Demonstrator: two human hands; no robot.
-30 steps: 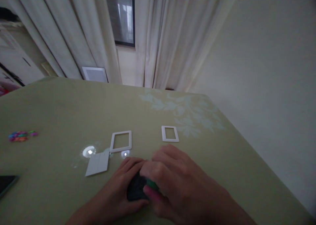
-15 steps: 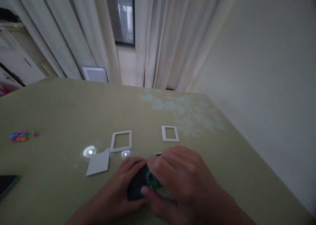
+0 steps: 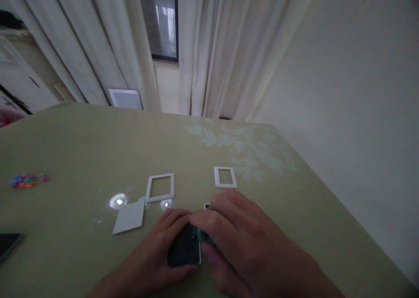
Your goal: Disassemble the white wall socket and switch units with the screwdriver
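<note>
Green bench with a pale leaf print at far right fills most of the view; curtains and a window behind it, plain wall on the right. No containers on it, only loose parts.

My right hand is the biggest thing near me, palm down, fingers curled over a small green part, pinching it against the right edge of a dark rectangular module. My left hand comes in from the near left, fingers wrapped round the module's left side, thumb under its near edge, gripping it. The module sits on the bench at near centre, between both hands, mostly covered.

Just left of my hands: a flat white plate, lying tilted. Beyond it a larger white frame, flat, and a smaller white frame further right, well apart. Two shiny round spots near the larger frame; cannot tell what they are. Far left: a small pile of coloured bits. Near left edge: corner of a dark phone.
</note>
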